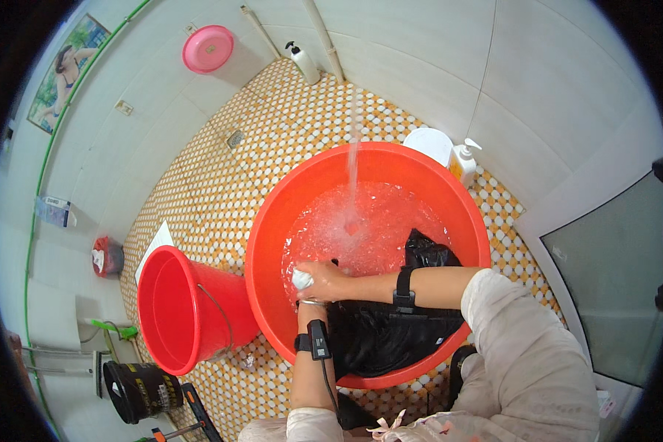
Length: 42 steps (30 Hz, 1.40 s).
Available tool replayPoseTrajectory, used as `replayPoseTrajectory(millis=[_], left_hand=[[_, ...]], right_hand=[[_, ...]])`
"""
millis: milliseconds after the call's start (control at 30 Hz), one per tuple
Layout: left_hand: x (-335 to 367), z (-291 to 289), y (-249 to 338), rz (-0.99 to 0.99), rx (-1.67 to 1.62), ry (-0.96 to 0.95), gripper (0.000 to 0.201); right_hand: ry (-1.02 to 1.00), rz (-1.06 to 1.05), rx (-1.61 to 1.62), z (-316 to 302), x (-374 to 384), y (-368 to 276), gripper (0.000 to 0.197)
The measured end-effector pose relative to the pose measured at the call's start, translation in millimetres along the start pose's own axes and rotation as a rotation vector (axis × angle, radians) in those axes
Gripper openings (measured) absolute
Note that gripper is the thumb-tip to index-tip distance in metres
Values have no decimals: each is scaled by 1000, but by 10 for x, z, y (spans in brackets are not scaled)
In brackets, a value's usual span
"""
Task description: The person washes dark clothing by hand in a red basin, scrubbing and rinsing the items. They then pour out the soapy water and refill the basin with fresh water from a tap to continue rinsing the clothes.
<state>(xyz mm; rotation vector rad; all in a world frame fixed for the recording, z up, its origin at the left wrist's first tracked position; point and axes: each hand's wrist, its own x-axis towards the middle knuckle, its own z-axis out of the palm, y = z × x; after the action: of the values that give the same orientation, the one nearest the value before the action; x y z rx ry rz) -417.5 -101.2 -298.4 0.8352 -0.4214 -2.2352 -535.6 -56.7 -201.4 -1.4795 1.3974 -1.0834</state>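
A big red-orange tub (272, 221) stands in front of me, with water (324, 221) in it. Over its left part my hands are pressed together around a small white lump (302, 279); whether it is cloth or soap I cannot tell. My right hand (330, 281) is closed over it from the right side. Below and partly behind it, my left hand (303, 294) is closed at the lump too, its fingers mostly hidden. Black wet fabric (387, 339) lies in the tub under my right forearm. A stream of water (353, 173) falls into the middle.
A red bucket (171, 309) with a wire handle leans left of the tub. Behind the tub's right rim are a white round lid (429, 145) and a pump bottle (462, 162). Another pump bottle (303, 64) stands by the far wall. A black bucket (141, 392) sits lower left.
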Motion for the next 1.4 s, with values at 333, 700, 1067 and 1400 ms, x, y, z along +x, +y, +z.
replayPoseTrajectory(millis=[333, 700, 1067, 1400], left_hand=[[-7, 994, -102, -72, 50, -114, 37], [-201, 802, 173, -342, -106, 474, 62], [-160, 187, 18, 18, 86, 248, 48], [-117, 1054, -7, -20, 81, -53, 45]], right_hand=[[269, -107, -654, -730, 185, 340, 35], [400, 836, -548, -1347, 176, 1592, 45], [22, -61, 74, 2, 85, -109, 32], [282, -30, -625, -641, 265, 696, 28]])
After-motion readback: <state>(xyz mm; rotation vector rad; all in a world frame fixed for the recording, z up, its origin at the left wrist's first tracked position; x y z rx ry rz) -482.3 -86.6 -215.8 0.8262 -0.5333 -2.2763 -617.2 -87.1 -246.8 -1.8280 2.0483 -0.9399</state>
